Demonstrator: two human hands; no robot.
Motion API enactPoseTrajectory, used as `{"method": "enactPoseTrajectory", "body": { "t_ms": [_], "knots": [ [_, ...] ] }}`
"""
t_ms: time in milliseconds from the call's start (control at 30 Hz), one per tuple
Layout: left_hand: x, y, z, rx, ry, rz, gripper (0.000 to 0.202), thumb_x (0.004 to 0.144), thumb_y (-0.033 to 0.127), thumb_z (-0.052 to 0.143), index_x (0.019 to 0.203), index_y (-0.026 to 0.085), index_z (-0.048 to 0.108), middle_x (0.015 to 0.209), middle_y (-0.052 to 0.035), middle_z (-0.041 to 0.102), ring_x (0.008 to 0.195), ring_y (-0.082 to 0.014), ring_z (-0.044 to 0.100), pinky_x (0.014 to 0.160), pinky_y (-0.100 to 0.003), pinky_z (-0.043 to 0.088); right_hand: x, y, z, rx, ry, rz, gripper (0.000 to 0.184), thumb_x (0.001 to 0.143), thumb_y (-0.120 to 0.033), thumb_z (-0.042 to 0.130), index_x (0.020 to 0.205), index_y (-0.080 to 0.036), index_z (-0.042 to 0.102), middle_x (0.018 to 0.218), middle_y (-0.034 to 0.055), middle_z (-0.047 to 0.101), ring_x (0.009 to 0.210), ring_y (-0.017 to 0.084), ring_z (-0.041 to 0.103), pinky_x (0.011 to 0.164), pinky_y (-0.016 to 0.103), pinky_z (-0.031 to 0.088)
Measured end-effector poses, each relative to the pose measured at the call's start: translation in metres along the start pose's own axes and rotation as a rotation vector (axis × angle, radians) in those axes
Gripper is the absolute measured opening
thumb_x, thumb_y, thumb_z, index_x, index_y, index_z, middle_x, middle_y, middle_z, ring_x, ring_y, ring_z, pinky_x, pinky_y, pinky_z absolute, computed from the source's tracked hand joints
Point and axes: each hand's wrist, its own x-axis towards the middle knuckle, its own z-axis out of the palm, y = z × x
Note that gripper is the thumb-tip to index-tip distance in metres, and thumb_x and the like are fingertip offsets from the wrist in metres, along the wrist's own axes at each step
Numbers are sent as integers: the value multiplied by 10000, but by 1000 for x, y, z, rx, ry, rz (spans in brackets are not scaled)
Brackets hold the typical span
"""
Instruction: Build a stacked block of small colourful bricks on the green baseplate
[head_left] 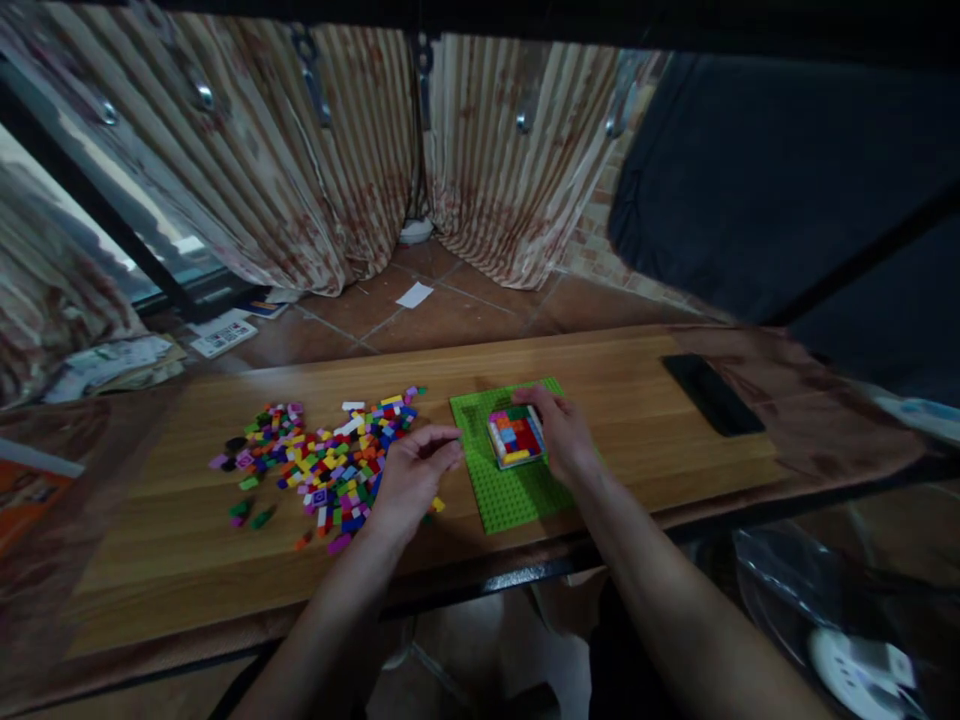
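Note:
A small square build of toy bricks (508, 436) stands on a green studded baseplate (517, 505). Its low walls look mostly white, with red, orange, blue and yellow bricks inside. My right hand (562, 430) is curled round the right and far side of this build, fingers against it. Just left of the baseplate is my left hand (420, 470), thumb and forefinger pinched together. Whatever may be between those fingertips is too small and dark to name. Under and beyond the left wrist spreads a loose pile of colourful toy bricks (345, 455).
The wooden table (615, 375) carries a black phone-like slab (711, 394) at its right end. Curtains (360, 160) hang behind. Papers (415, 294) and a booklet (225, 337) lie on the tiled floor. A clear plastic bag (787, 565) is at the lower right.

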Motion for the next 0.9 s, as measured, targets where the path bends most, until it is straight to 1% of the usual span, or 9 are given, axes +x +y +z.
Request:
{"method": "enactPoseTrajectory", "body": {
  "t_ms": [100, 167, 300, 367, 467, 600, 700, 833, 900],
  "knots": [
    [7, -5, -5, 153, 19, 54, 194, 695, 266, 674, 862, 171, 700, 713, -1, 644, 643, -132, 571, 596, -234, 444, 8, -2, -3, 22, 2, 11, 533, 718, -699, 569, 798, -182, 669, 899, 102, 731, 871, 235, 672, 682, 300, 514],
    [10, -8, -8, 305, 30, 132, 158, 742, 243, 620, 870, 187, 693, 756, -3, 638, 652, -137, 566, 595, -240, 449, 11, -3, -6, 21, 1, 32, 515, 724, -692, 573, 788, -190, 667, 886, 100, 732, 886, 243, 671, 678, 305, 514],
    [8, -8, -10, 669, 21, 348, 189, 806, 155, 516, 892, 210, 676, 844, -22, 637, 723, -147, 582, 695, -264, 471, 13, -3, -12, -45, -16, 19, 493, 759, -667, 554, 818, -194, 681, 890, 100, 734, 867, 240, 673, 647, 305, 511],
    [6, -8, -9, 859, 10, 419, 228, 815, 119, 489, 917, 213, 670, 890, -37, 637, 782, -159, 597, 743, -274, 470, 13, -1, -13, -59, -23, -1, 504, 753, -666, 564, 818, -181, 688, 876, 105, 734, 828, 238, 675, 628, 306, 511],
    [2, -8, -6, 1061, 15, 437, 264, 809, 86, 467, 931, 210, 667, 938, -52, 642, 847, -177, 615, 774, -282, 474, 12, 0, -12, -74, -20, -10, 508, 729, -667, 595, 804, -175, 698, 868, 101, 738, 794, 228, 677, 628, 303, 515],
    [2, -3, -9, 1128, 40, 430, 286, 801, 84, 462, 953, 206, 672, 964, -55, 667, 855, -181, 630, 793, -280, 482, 12, 0, -10, -130, -7, -22, 519, 719, -675, 598, 807, -176, 709, 882, 106, 744, 806, 237, 683, 652, 316, 521],
    [6, 6, -27, 1129, 151, 387, 280, 808, 123, 482, 988, 212, 678, 1012, -57, 691, 847, -187, 646, 810, -287, 487, 12, 0, -10, -163, 1, -50, 523, 722, -678, 594, 808, -176, 713, 881, 111, 748, 825, 247, 687, 666, 327, 527],
    [16, 16, -67, 1183, 424, 313, 288, 833, 171, 474, 1035, 209, 675, 1038, -78, 700, 875, -218, 659, 815, -307, 481, 15, 2, -10, -188, 15, -74, 506, 744, -662, 577, 799, -178, 714, 857, 106, 749, 776, 233, 691, 640, 319, 530],
    [21, 18, -84, 1244, 466, 281, 278, 825, 204, 498, 1039, 192, 676, 1029, -102, 698, 913, -245, 657, 812, -318, 477, 16, 3, -10, -204, 8, -88, 484, 754, -642, 578, 798, -180, 715, 855, 104, 749, 765, 230, 691, 633, 318, 529]
  ]
}}
